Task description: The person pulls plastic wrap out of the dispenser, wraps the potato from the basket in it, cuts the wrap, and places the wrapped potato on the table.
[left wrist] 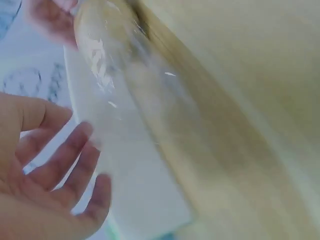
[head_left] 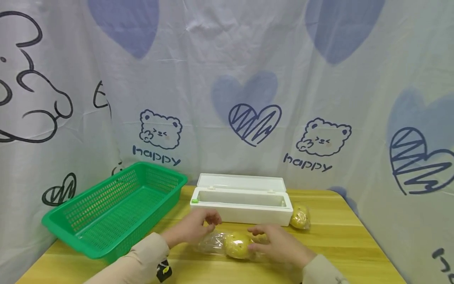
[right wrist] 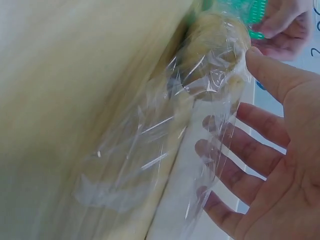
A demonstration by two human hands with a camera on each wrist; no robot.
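A potato wrapped in clear plastic film lies on the wooden table, with loose film spreading to either side. My left hand hovers beside the film's left end, fingers loosely bent and apart from the potato. My right hand is at the potato's right side. In the right wrist view, the thumb reaches the edge of the wrapped potato, and the other fingertips show through the loose film, spread apart.
Behind the hands stands a long white box with its lid raised and a small green piece at its left. A second wrapped potato sits by its right end. A green basket occupies the left side; patterned curtains surround the table.
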